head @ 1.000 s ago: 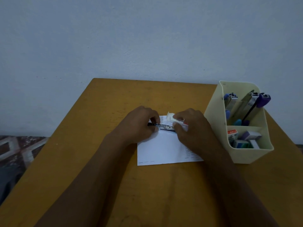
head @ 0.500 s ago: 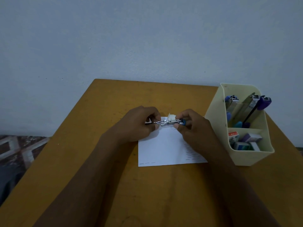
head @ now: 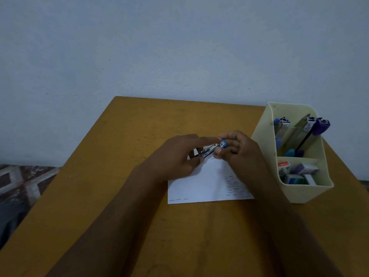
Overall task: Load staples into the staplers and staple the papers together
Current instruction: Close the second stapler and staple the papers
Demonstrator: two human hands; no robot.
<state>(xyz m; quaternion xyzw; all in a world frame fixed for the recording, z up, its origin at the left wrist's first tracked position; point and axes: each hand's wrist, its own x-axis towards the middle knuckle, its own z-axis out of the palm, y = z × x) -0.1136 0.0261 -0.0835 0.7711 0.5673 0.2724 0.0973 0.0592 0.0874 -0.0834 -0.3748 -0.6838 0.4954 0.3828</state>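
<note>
I see the stapler (head: 211, 149) held between both hands: my left hand (head: 179, 156) pinches its metal end, forefinger laid along the top, and my right hand (head: 239, 154) curls round the blue end. The paper (head: 205, 186) lies on the tabletop (head: 119, 176) just beneath them, with the organizer (head: 311, 192) near the right hand's outer side.
</note>
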